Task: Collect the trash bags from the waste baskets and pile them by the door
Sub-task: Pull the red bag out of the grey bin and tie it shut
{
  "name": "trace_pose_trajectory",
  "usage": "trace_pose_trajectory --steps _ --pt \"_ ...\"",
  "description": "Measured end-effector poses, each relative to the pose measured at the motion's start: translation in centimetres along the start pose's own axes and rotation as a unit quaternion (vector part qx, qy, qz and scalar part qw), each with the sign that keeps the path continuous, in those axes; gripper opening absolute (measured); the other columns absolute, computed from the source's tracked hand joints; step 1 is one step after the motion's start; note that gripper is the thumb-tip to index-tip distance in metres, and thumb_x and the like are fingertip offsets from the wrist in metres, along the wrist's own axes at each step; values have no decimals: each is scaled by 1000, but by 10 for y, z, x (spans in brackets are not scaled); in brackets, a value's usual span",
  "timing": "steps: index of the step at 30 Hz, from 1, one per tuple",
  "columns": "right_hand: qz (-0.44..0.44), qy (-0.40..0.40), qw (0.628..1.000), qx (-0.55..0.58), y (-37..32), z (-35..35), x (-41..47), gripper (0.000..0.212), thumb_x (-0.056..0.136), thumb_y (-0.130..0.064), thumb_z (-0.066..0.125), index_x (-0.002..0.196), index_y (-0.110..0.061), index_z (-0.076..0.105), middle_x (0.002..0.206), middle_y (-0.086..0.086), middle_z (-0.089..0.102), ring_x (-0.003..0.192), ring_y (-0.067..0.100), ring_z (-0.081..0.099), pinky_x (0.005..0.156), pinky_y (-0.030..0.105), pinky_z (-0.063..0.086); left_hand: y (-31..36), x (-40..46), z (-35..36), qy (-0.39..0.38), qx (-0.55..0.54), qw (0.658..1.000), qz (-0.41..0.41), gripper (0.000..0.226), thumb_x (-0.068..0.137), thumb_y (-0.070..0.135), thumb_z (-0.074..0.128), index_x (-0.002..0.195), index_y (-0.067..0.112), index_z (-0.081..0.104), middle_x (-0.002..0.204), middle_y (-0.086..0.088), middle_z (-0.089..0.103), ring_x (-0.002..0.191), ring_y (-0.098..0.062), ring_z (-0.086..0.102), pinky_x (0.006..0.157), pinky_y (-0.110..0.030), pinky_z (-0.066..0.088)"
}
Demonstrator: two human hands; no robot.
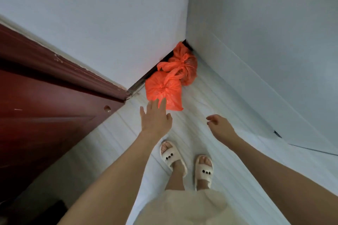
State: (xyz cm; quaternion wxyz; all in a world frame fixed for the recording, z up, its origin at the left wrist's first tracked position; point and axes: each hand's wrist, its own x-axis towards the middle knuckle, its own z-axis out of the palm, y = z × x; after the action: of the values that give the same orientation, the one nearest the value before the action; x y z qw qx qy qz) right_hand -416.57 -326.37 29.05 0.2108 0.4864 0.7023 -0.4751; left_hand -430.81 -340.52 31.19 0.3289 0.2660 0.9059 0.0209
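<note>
Bags: we see two tied orange trash bags (165, 87) piled in the wall corner beside the door (45, 97).
Left hand (155, 118): fingers spread, released, at the near bag.
Right hand (220, 126): loosely curled, holds nothing.

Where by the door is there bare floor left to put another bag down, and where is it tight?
Bare floor lies right of the near orange bag, up to the white wall, and between that bag and the slippers. The corner is crowded: the far orange bag fills it. The left hand reaches toward the near bag.
</note>
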Motion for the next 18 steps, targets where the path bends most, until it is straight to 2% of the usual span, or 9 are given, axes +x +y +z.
trace_pose_trajectory --steps 2,4,6,8,9,13,18 --pt "27 23 999 18 27 -20 -51 34 94 -13 38 125 -13 52 127 7 57 89 17 50 77 24 36 37 -34 2 -6 10 999 51 58 94 28 42 146 17 19 152 -10 25 141 -27 21 115 -48 18" --pt "64 54 995 56 59 -35 -97 35 93 -11 37 126 -11 50 125 9 57 84 16 48 76 25 37 74 -69 9 -22 17 994 103 56 93 26 43 144 15 24 146 -12 34 134 -28 32 110 -43 29" --pt "97 87 985 109 95 -43 -134 37 93 -10 36 127 -9 49 113 11 58 75 17 50 70 26 39 108 -103 21 -39 21 989 138 55 93 26 43 144 14 26 143 -11 38 130 -28 37 107 -41 32" --pt "126 120 971 165 135 -52 -174 37 93 -10 35 127 -8 47 98 9 57 63 15 49 57 25 38 145 -142 37 -63 42 983 167 55 93 26 43 144 14 25 143 -11 38 131 -28 36 107 -41 31" --pt "135 137 963 187 154 -56 -194 36 93 -10 35 127 -8 47 96 10 57 62 15 49 54 25 38 162 -160 47 -71 54 979 182 55 93 26 43 144 14 25 143 -11 38 132 -28 35 107 -41 31" --pt "169 216 930 246 258 -78 -282 35 95 -13 36 129 -9 46 119 14 60 79 21 53 71 27 40 245 -245 101 -107 139 946 271 55 94 30 41 144 18 24 145 -11 37 134 -27 34 109 -40 30" --pt "221 290 883 296 381 -103 -378 37 95 -13 35 130 -12 47 129 9 56 112 26 55 88 33 46 346 -337 170 -142 215 889 380 53 95 31 37 144 18 23 147 -9 34 136 -27 32 111 -42 30"
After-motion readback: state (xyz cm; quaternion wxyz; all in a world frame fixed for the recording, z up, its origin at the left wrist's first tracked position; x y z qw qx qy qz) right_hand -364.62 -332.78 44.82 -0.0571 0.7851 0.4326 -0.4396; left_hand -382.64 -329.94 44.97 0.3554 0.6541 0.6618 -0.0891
